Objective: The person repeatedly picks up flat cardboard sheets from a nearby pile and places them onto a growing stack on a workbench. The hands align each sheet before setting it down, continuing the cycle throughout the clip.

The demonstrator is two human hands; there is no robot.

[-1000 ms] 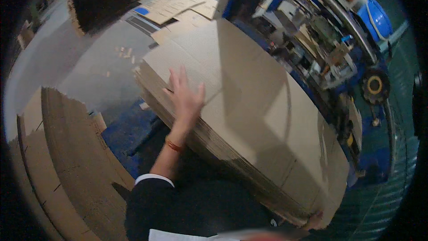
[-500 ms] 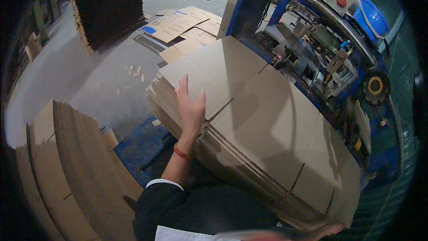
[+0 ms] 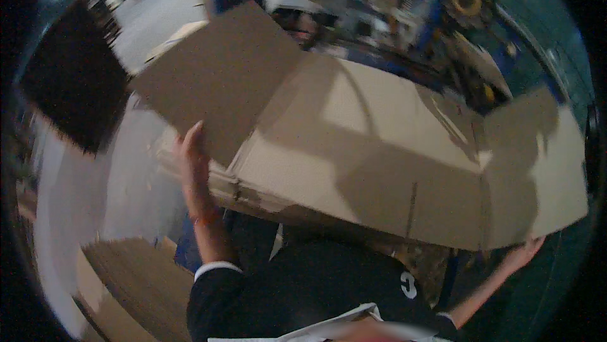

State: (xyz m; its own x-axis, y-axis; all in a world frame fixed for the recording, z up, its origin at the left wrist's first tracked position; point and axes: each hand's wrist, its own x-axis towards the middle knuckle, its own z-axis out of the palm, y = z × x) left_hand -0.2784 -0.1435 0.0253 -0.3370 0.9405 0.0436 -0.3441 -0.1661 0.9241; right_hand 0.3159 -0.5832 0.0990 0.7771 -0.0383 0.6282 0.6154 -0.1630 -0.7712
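A large brown cardboard sheet [image 3: 310, 133] lies creased in front of me, its two end flaps bent upward. My left hand [image 3: 195, 161] is closed at the lower edge of the raised left flap [image 3: 215, 76], thumb pointing up; part of its fingers is hidden. At the far right, my right hand [image 3: 523, 254] grips the near edge of the right flap [image 3: 544, 158], with fingertips showing at the cardboard. Below the sheet's left part, the layered edges of a cardboard stack [image 3: 259, 201] show.
Behind the sheet stands a blue-framed machine [image 3: 373, 16], blurred, with a yellow-hubbed wheel [image 3: 466, 0]. Another stack of cardboard [image 3: 129, 279] stands at the lower left. A tall dark stack or panel [image 3: 76, 82] rises from the floor at the far left.
My left hand, open above the stack before, now holds the left flap, which has tilted up. My right hand has moved up and right with the right flap. The view has turned.
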